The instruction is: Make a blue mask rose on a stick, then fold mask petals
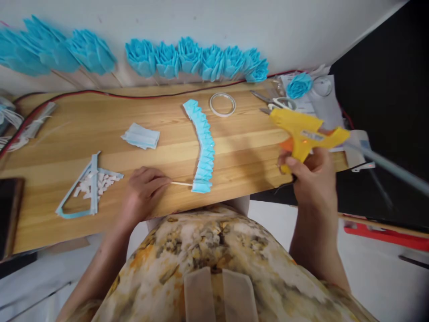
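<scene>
My left hand (142,192) rests on the wooden table (234,147) and pinches a thin wooden stick (181,183). The stick's far end lies at the bottom of a long strip of folded light-blue pieces (203,145). My right hand (311,176) is closed round the handle of a yellow glue gun (303,129), held above the table's right end with its nozzle pointing left. A glue stick pokes out of the gun's back.
Blue paper-like flowers (197,60) line the wall. A tape ring (222,104), scissors (275,102), a folded blue mask (141,136), blue trimmings with white scraps (90,185), a red cable (100,93) and a dark object (8,214) are on the table.
</scene>
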Tool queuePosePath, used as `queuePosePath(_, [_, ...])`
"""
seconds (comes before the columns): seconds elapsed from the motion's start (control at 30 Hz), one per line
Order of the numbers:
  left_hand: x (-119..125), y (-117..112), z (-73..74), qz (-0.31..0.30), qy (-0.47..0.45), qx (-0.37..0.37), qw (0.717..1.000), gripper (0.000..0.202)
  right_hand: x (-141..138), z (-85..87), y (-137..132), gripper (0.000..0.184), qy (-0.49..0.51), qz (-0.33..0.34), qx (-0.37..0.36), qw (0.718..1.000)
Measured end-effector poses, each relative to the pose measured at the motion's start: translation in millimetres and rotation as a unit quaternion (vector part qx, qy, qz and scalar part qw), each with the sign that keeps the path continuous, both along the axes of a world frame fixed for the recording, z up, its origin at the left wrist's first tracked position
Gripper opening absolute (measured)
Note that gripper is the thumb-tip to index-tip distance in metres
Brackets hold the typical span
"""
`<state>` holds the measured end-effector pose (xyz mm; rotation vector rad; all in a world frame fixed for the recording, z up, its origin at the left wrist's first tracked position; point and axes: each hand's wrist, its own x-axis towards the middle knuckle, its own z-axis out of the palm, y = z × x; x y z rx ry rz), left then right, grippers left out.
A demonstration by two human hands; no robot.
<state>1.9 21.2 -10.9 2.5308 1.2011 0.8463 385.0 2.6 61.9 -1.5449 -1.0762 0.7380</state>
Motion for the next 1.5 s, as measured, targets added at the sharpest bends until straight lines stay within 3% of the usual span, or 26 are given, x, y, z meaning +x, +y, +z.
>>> queuePosePath(0.13, [1, 0, 1.4, -0.001, -0.007, -0.001, 1.000, 0.016, -8, -16.5, -23, 0.036, 0.137, 0.130, -0.103, 0.977])
queuePosePath(0.27, [2, 0, 3.1, -0.004, -0.006, -0.001, 1.000, 0.016, -17, -29.3, -33, 0.035, 0.084, 0.162, -0.148, 0.972])
queuePosePath(0.47, [1, 0, 3.7, 0.005, -0.003, -0.011, 1.000, 0.019, -31, -24.1, -31, 0.029, 0.059, 0.171, -0.169, 0.969])
queuePosePath(0.67, [2, 0, 4.7, 0.002, -0.007, -0.015, 1.000, 0.018, -42, -28.8, -35, 0.052, 0.053, 0.255, -0.193, 0.946])
queuePosePath(1.07, [3, 0, 7.5, 0.003, -0.015, -0.018, 1.000, 0.018, -51, -36.1, -42, 0.039, -0.046, 0.264, -0.169, 0.948])
queuePosePath(1.33, [3, 1, 5.7, 0.004, -0.019, -0.010, 1.000, 0.018, -53, -32.9, -41, 0.038, -0.023, 0.281, -0.179, 0.943])
queuePosePath(1.5, [2, 1, 5.1, -0.004, -0.023, -0.011, 1.000, 0.015, -48, -41.3, -41, 0.039, -0.051, 0.298, -0.139, 0.943])
